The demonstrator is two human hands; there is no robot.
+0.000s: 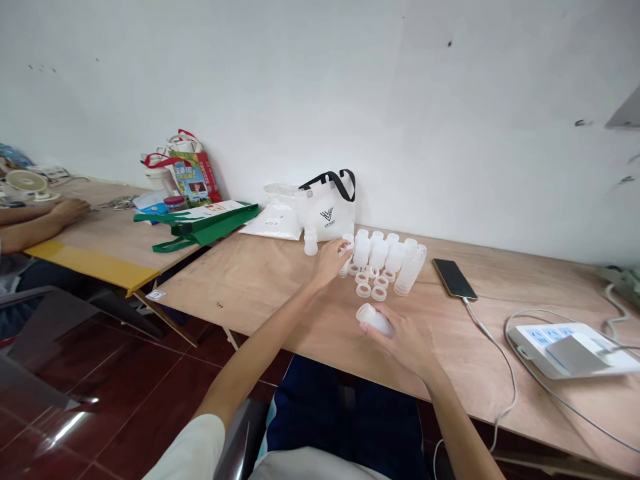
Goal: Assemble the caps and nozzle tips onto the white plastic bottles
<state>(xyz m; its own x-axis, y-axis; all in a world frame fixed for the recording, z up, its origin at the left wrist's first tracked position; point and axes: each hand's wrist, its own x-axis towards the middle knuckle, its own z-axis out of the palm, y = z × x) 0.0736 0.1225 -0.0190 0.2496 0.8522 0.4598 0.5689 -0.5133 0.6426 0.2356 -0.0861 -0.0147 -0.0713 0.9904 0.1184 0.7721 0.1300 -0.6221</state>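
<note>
My right hand [400, 337] is wrapped round a translucent white plastic bottle [379, 322], tilted with its end toward the left, just above the table's front part. My left hand [330, 261] reaches to the left end of the bottle group, fingers curled at a translucent piece [345, 270]; what exactly they pinch is partly hidden. Several similar bottles [379, 253] stand upright in rows beside it. In front of them lie several clear plastic rings [363, 289]. A separate bottle [311, 240] stands to the left of my left hand.
Behind are a white bag with black handles [327, 213] and a white plastic package [277, 217]. A phone [455, 279] on a cable and a white power strip [575, 350] lie right. A green bag [210, 227] bridges toward the neighbouring table, where another person's hand [73, 210] rests.
</note>
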